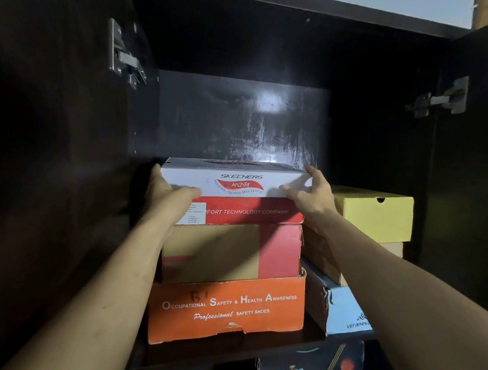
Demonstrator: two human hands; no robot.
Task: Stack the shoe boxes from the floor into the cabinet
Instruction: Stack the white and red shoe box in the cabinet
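Much of the dark cabinet (68, 114) is lost to us in shadow, its back panel lit only by a smeared glare, and the black Foamies box (310, 368) on the shelf below is cut off by the frame's lower edge; our right forearm hides part of the light blue box (346, 313) and the brown box above it. The Skechers box (234, 181), white-lidded with a red base and a red swoosh under the logo, sits on top of the left stack, on a tan-and-pink box (226, 250) that rests on the orange safety shoes box (225, 307). A yellow box (379, 217) tops the neighbouring stack. Our left hand (164, 191) clasps the lid's left end, thumb across the front face; our right hand (311, 192) grips the right end likewise, fingers curled over the top corner.
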